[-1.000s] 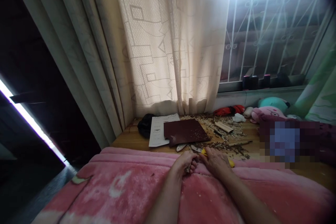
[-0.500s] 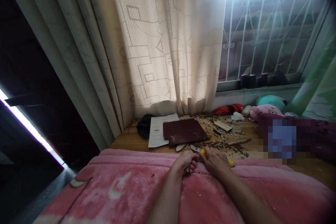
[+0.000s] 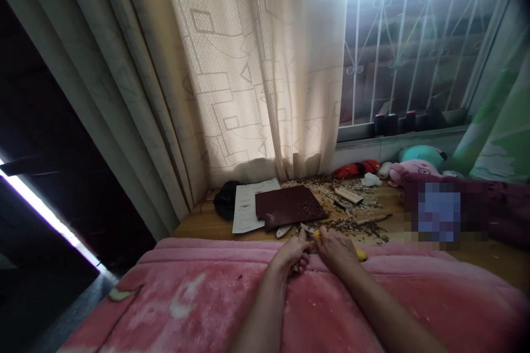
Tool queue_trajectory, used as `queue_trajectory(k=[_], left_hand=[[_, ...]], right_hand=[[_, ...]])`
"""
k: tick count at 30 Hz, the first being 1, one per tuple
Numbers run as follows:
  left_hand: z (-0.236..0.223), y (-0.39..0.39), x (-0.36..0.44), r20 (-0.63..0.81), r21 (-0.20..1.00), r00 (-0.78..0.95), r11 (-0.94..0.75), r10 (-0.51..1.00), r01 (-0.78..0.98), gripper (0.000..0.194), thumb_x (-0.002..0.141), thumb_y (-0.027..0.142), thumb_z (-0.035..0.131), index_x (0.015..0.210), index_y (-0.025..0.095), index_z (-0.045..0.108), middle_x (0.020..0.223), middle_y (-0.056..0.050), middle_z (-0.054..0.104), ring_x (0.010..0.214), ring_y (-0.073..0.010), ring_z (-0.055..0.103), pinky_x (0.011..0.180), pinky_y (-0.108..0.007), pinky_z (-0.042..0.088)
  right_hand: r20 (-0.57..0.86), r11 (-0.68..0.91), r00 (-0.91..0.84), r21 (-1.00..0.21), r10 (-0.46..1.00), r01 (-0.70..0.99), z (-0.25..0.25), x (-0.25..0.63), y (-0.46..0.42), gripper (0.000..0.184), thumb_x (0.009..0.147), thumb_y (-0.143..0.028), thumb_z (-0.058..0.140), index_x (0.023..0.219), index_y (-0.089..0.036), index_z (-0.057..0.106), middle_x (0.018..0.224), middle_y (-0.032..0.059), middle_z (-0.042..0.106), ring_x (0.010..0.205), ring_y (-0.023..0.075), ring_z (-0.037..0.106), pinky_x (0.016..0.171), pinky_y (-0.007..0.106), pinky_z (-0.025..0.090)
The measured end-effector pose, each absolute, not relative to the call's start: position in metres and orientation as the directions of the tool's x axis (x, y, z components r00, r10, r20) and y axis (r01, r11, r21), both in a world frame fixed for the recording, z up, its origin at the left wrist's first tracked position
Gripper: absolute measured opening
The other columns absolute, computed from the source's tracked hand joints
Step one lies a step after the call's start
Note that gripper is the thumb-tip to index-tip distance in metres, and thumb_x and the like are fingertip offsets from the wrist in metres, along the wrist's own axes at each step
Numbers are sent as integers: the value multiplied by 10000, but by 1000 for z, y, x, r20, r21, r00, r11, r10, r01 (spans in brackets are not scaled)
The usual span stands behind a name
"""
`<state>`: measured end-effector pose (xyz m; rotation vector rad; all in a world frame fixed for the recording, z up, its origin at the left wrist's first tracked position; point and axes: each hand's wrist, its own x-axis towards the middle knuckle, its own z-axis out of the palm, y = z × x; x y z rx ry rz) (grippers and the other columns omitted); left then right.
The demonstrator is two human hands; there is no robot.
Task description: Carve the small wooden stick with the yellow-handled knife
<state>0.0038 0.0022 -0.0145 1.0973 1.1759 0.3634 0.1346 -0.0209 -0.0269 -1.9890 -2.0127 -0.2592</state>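
My left hand is closed around a small piece of wood, whose end shows above the thumb; the rest is hidden in the fist. In my right hand is a yellow-handled utility knife, its handle sticking out behind the palm. The metal blade points left and lies by the wood; whether it touches cannot be made out. Both hands are close together over the edge of a pink plush blanket. Just beyond them, a pale flat piece lies on the wooden tabletop.
Wood shavings litter the tabletop around a dark red board. White printed paper and a black bundle lie left. A pale wooden block and thin stick lie right, with plush toys farther off.
The head view has shifted slightly. The knife blade now points more upward beside the wood, and more of the wood's end shows. Both hands keep their hold.
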Motion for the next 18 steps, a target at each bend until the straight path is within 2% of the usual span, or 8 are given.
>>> queue_trajectory(k=[3, 8, 12, 18], left_hand=[[-13, 1, 4, -548, 836, 403, 464, 733, 293, 128, 645, 296, 384, 609, 175, 361, 388, 83, 286, 265, -27, 243, 289, -142, 181], [-15, 3, 1, -540, 842, 415, 463, 732, 278, 119, 650, 291, 385, 642, 173, 390, 404, 80, 305, 271, -24, 238, 288, -136, 175], [-19, 6, -1, -545, 838, 431, 480, 719, 259, 128, 658, 296, 375, 633, 171, 385, 421, 81, 303, 275, -15, 218, 290, -132, 161], [-22, 7, -3, -542, 838, 458, 496, 704, 229, 135, 660, 311, 373, 657, 176, 389, 429, 81, 306, 287, -18, 237, 302, -136, 170]], right_hand=[[312, -25, 48, -77, 949, 997, -28, 137, -16, 429, 782, -442, 157, 822, -175, 490, 733, 81, 536, 721, 159, 499, 611, 264, 296], [363, -84, 130, -141, 923, 986, -28, 138, -13, 461, 771, -477, 143, 803, -172, 487, 732, 76, 539, 709, 151, 501, 612, 253, 283], [389, -39, 113, -194, 914, 980, -24, 139, -18, 438, 765, -486, 156, 767, -188, 477, 713, 51, 545, 679, 143, 498, 593, 245, 264], [388, 68, 21, -214, 921, 974, -23, 139, -25, 405, 757, -487, 188, 743, -191, 465, 705, 38, 550, 696, 140, 493, 600, 244, 261]])
